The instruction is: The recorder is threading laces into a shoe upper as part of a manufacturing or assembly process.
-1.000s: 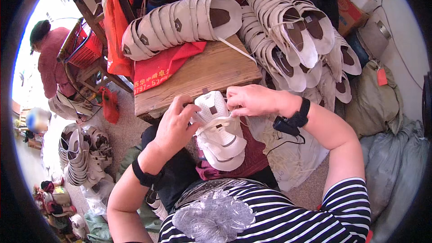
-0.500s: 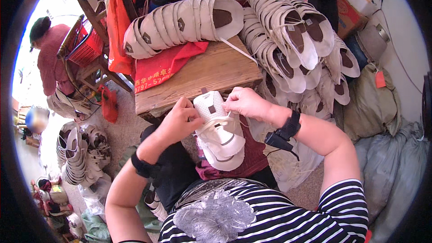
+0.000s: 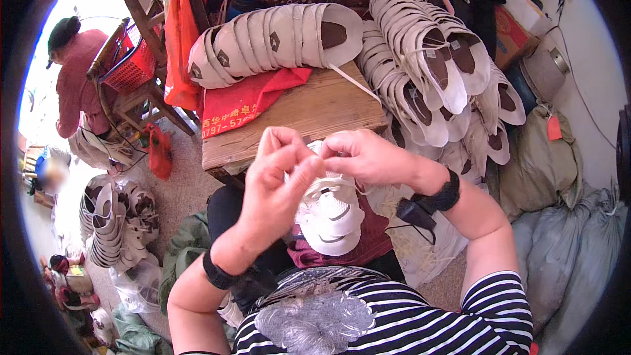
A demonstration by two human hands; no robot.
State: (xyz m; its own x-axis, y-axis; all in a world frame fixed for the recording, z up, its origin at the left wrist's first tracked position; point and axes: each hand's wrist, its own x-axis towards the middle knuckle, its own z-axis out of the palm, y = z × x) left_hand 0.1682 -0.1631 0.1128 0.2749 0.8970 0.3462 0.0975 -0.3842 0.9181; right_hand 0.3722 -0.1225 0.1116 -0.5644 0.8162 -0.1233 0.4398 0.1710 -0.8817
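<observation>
A white shoe upper (image 3: 328, 223) with a perforated tongue and a white lace (image 3: 322, 187) rests on a dark red cloth (image 3: 374, 233) over my lap, toe toward me. Above its tongue my two hands meet. My left hand (image 3: 276, 181) is closed in a pinch, its back covering part of the upper's left side. Close against it, my right hand (image 3: 368, 158) also pinches with thumb and fingers together. Whatever thin thing lies between the fingertips is hidden.
Ahead stands a wooden table (image 3: 322, 105) bearing a red cloth bag (image 3: 253, 98) and a nested row of shoe uppers (image 3: 263, 43). More stacked uppers (image 3: 427, 59) are at its right. Grey sacks (image 3: 572, 250) stand far right. A seated person (image 3: 82, 79) is at far left.
Both hands have come together above the tongue; the left hand has risen and turned, moving right. Earlier they were apart at the tongue's two sides. The view has shifted slightly.
</observation>
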